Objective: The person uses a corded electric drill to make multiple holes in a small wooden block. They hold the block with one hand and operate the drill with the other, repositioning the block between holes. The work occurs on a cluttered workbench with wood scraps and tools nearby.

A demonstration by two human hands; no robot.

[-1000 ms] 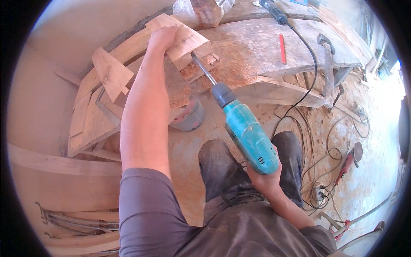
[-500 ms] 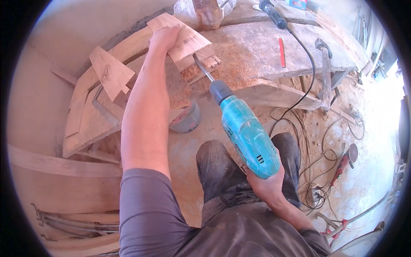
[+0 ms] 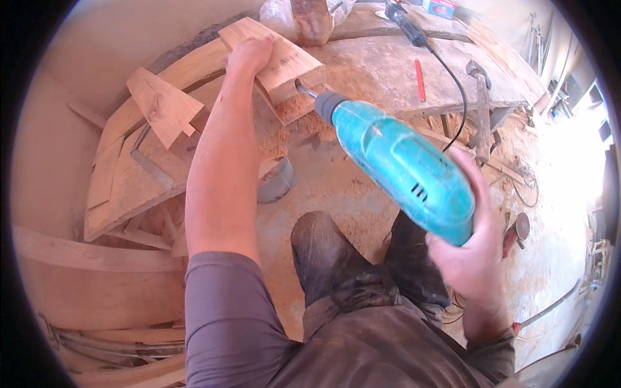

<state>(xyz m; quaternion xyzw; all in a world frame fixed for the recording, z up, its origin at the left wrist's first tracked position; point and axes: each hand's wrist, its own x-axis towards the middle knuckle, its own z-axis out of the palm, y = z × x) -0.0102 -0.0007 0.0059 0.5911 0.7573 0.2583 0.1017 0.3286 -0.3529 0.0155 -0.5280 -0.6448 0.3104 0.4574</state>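
My left hand (image 3: 253, 55) grips a pale wooden block (image 3: 290, 63) that lies on the workbench. A dark hole shows in the block's near end, and the tip of a drill bit (image 3: 306, 89) is at it; how deep it goes I cannot tell. The bit belongs to a teal power drill (image 3: 401, 169) with a dark chuck. My right hand (image 3: 471, 255) is wrapped around the drill's rear; the grip and trigger are hidden beneath the body.
On the bench (image 3: 381, 71) lie a notched wood piece (image 3: 163, 107), a red pencil (image 3: 420, 80), a hammer (image 3: 482, 110) and a corded black tool (image 3: 407, 26). Beneath stands a bucket (image 3: 277, 182). A grinder (image 3: 517, 231) and cords lie on the floor at right.
The drill's rear has swung right and up with my right hand, so the drill lies at a flatter angle. Its chuck is nearer the block. My left hand stays on the block.
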